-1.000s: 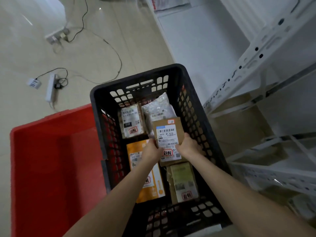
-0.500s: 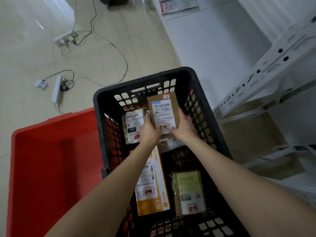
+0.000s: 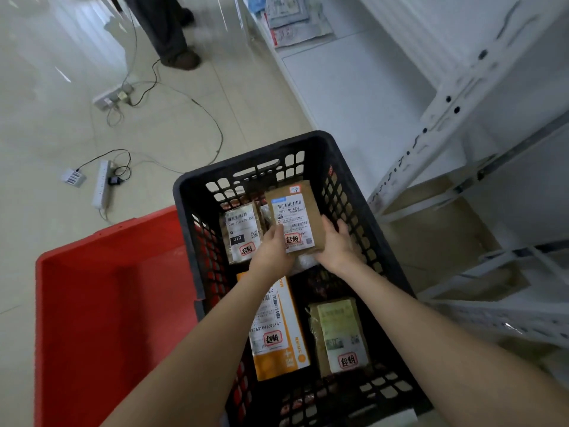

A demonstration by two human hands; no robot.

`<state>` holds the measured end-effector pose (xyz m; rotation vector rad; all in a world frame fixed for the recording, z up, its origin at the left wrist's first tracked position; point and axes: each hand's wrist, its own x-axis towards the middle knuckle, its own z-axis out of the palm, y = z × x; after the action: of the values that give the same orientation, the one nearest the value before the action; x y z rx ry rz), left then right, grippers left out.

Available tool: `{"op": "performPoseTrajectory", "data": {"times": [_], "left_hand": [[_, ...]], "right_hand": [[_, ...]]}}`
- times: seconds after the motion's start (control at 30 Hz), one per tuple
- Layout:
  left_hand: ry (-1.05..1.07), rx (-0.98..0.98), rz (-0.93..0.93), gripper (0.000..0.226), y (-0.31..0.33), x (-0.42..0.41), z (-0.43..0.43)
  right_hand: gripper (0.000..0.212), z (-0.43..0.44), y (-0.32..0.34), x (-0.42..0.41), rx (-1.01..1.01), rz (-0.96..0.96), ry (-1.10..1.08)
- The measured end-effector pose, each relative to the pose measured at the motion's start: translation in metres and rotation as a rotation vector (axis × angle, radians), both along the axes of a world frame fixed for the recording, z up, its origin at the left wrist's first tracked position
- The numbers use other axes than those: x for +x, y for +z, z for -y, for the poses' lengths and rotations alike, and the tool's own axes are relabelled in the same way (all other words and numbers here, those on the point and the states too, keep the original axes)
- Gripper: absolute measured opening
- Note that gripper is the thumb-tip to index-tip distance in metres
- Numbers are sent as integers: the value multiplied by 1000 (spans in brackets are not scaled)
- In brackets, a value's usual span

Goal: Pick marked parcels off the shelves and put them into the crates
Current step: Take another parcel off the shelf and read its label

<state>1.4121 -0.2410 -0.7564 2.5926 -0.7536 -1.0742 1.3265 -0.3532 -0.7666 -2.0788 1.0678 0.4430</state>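
Observation:
A brown cardboard parcel with a white label and a red stamp lies at the far right inside the black crate. My left hand holds its near left corner. My right hand touches its right edge with the fingers spread. Beside it on the left lies another stamped parcel. Nearer me in the crate are an orange parcel and an olive parcel. A clear bag peeks out under the held parcel.
A red crate stands left of the black one. White metal shelving rises on the right, with brown packages on its low shelf. Power strips and cables lie on the tiled floor. A person's legs stand at the back.
My hands have carried the brown parcel from the crate's middle toward its far end and lowered it onto the clear bag there. The view tilted up, bringing a person's legs into sight.

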Motion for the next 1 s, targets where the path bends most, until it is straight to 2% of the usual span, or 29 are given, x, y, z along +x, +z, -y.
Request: {"op": "performPoseTrajectory", "data": {"times": [0.1, 0.3, 0.53, 0.7, 0.83, 1.0], "left_hand": [[-240, 127, 159, 88, 26, -12, -7], [-525, 127, 322, 92, 92, -52, -11], [-834, 12, 442, 95, 162, -131, -8], [-1005, -89, 487, 93, 199, -216, 1], [-1119, -213, 536, 83, 233, -290, -2], [-1201, -334, 579, 83, 286, -383, -23]], "right_hand": [[85, -10, 26, -22, -101, -59, 33], [86, -45, 94, -84, -214, -74, -28], [80, -80, 165, -184, -312, -64, -258], [85, -97, 205, -277, -400, -101, -452], [85, -116, 240, -357, -433, -91, -564], [81, -150, 291, -451, -544, -104, -654]]}}
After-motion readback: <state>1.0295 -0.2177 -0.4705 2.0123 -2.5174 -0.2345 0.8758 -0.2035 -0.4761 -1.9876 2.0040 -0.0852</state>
